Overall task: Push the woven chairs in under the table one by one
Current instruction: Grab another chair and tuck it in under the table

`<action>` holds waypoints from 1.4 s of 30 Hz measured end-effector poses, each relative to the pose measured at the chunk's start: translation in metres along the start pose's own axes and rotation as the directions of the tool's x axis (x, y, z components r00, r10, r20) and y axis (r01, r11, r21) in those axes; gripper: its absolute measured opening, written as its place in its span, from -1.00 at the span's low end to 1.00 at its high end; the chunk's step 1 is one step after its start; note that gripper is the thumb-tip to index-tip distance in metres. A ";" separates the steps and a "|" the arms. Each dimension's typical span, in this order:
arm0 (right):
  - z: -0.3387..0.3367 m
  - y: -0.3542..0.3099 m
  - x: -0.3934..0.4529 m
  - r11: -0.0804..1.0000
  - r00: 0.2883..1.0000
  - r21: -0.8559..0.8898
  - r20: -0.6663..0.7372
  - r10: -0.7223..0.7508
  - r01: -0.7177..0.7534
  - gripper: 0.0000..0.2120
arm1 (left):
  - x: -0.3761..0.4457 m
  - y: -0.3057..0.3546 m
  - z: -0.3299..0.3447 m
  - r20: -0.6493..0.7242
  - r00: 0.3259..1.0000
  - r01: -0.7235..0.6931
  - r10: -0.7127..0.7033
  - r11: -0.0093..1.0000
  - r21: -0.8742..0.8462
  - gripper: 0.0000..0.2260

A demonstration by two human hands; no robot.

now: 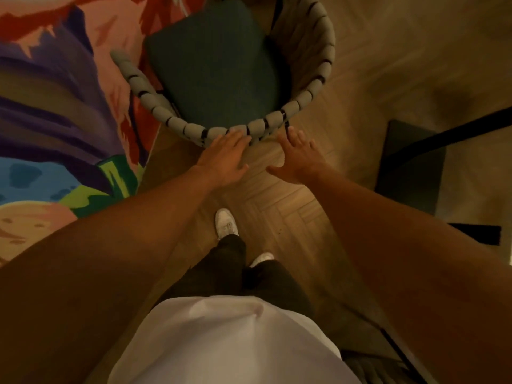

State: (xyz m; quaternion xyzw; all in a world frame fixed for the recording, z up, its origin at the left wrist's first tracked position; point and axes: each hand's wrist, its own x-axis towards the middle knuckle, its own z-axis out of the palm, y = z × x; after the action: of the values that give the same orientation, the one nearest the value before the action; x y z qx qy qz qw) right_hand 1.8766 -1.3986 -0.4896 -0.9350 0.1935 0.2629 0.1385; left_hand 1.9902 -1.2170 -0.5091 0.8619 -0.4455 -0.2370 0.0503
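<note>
Left hand (225, 153) flat, fingers straight, touching woven chair (194, 130) back rim; right hand (297, 156) released, just beside the rim.

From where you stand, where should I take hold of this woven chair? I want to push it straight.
Probably the curved back rim of the woven chair, from behind. It bows toward you, so a hand either side of centre, like the left hand and right hand, should push evenly.

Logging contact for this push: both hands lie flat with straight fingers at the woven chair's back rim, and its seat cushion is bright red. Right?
Not quite: the head view shows the seat cushion is dark teal, not red. The left hand and right hand do lie with straight fingers at the woven chair's back rim.
</note>
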 end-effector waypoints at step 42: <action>-0.012 0.057 0.118 0.933 0.948 -0.335 0.318 -0.023 0.134 -0.41 | 0.107 0.013 0.023 0.360 0.928 0.131 -0.095 0.988 -0.076 -0.70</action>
State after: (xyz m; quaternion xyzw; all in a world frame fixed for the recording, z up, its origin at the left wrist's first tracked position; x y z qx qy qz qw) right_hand 1.9500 -1.4870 -0.5533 -0.8990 0.0813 0.4304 0.0081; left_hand 2.0226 -1.3068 -0.5646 0.8254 -0.3846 -0.4133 -0.0021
